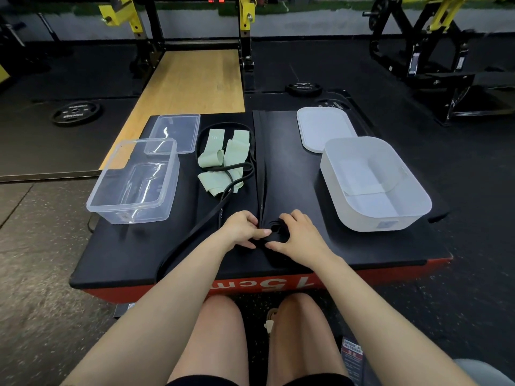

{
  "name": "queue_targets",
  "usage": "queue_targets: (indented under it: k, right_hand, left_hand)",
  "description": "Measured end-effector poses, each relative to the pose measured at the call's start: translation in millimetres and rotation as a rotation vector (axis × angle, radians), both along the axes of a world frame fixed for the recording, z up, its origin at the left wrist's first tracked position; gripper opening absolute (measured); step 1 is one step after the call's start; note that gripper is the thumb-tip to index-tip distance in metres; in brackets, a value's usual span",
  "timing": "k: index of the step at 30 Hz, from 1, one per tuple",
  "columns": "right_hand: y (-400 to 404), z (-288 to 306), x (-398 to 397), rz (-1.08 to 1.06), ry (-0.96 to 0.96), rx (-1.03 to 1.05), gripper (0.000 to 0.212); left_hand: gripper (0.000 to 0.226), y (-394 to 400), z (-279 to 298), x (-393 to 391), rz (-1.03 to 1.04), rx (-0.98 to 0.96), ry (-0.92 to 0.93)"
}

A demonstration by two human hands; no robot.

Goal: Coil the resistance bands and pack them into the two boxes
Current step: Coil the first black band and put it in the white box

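Observation:
A wide black resistance band (260, 162) lies stretched down the middle of the black platform top (362, 246). Its near end is rolled into a small coil (276, 228). My left hand (242, 228) and my right hand (299, 235) both pinch that coil from either side. A thinner black band (223, 213) loops around several pale green bands (223, 157) left of centre and trails to the near left edge. A clear plastic box (133, 181) stands at the left, a white box (373, 185) at the right.
A clear lid (175, 133) lies behind the clear box and a white lid (323, 126) behind the white box. Weight plates (75, 112) lie on the dark floor, and a rack with yellow parts (245, 12) stands behind a wooden strip (192, 79).

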State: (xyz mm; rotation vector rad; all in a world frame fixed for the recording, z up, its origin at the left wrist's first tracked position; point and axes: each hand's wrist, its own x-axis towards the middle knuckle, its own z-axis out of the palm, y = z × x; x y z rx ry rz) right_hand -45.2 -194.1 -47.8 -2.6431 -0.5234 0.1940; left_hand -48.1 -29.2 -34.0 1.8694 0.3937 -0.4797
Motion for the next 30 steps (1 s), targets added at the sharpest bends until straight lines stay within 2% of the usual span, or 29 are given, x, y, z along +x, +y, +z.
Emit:
queue_targets:
  k: [4, 11, 22, 30]
  right_hand:
    - [-6.0, 6.3, 5.8, 0.069, 0.062, 0.015, 0.079]
    - [-12.2, 14.0, 18.5, 0.176, 0.140, -0.025, 0.079]
    - [-20.9, 31.0, 38.6, 0.376, 0.216, -0.100, 0.080]
    - [-19.4, 28.6, 36.1, 0.301, 0.334, -0.061, 0.098]
  left_hand:
    - [0.054, -0.4, 0.2, 3.3, 0.040, -0.010, -0.074]
    - [0.041, -0.5, -3.8, 11.6, 0.062, 0.048, -0.173]
    - [0.037, 4.9, -4.8, 8.0, -0.053, -0.018, -0.093]
    - [0.031, -3.8, -3.3, 11.4, -0.042, 0.071, -0.041]
